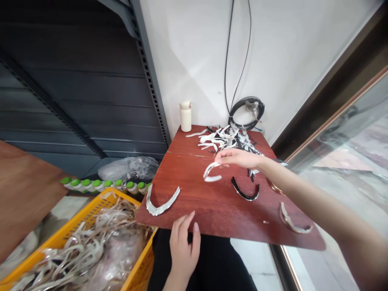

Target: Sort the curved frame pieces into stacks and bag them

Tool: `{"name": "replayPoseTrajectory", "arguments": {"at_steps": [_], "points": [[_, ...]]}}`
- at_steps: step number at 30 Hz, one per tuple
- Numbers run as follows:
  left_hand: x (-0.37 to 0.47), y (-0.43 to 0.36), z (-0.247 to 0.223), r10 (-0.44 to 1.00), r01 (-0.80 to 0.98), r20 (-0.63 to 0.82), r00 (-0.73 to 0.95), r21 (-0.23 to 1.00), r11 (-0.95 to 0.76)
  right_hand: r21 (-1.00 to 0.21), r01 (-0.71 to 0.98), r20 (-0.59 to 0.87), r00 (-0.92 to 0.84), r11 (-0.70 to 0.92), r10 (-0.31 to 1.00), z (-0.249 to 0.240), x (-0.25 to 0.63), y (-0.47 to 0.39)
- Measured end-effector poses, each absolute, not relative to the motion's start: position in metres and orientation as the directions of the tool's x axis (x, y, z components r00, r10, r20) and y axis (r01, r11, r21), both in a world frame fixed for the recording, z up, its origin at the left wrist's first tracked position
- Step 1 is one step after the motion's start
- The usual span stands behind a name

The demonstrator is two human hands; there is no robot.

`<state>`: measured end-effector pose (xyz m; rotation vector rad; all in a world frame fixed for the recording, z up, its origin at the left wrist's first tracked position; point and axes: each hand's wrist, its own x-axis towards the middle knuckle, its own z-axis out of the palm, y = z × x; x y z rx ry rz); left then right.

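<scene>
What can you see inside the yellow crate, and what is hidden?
The yellow crate holds tangled pale strips and clear plastic. Its floor and anything beneath them are covered.

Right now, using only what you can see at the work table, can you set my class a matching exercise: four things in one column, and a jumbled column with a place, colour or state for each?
Column one
1. Cream bottle
2. Yellow crate
3. Right hand
4. Row of small jars

Column two
A. Holding a white curved strip above the table
B. Topped with green lids
C. Standing upright at the table's far left corner
D. Filled with tangled strips and clear plastic

Right pairs: 1-C, 2-D, 3-A, 4-B
</scene>
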<state>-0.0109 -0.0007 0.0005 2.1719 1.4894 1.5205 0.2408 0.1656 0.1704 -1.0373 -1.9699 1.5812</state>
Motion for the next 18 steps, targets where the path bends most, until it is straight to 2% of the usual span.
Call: {"name": "replayPoseTrajectory", "arguments": {"at_steps": [4,6,9,12,14,16,18], "points": [[-0.006,-0.001,0.002,0.743,0.658,0.668,0.028,0.548,-0.517,-0.892,0.431,-0.421,-0.681,-0.135,0.599,0.159,0.229,0.147],[-0.003,-0.002,0.003,0.739,0.672,0.674,0.026,0.535,-0.512,-0.842,0.524,-0.498,-0.663,-0.130,0.559,0.143,0.216,0.147],[0.000,-0.003,0.005,0.712,0.690,0.701,0.048,0.492,-0.531,-0.802,0.597,-0.526,-0.698,-0.009,0.486,0.119,0.192,0.149],[0.002,-0.002,0.007,0.690,0.690,0.714,0.121,0.440,-0.575,-0.796,0.585,-0.459,-0.752,0.157,0.473,0.106,0.171,0.150],[0.002,-0.001,0.009,0.698,0.687,0.695,0.172,0.424,-0.590,-0.738,0.587,-0.346,-0.752,0.331,0.561,0.103,0.166,0.152],[0.002,0.000,0.009,0.721,0.692,0.659,0.212,0.421,-0.587,-0.561,0.666,-0.164,-0.672,0.493,0.722,0.103,0.171,0.159],[0.001,0.000,0.010,0.747,0.697,0.621,0.236,0.427,-0.576,-0.343,0.803,0.013,-0.514,0.487,0.857,0.104,0.186,0.171]]}}
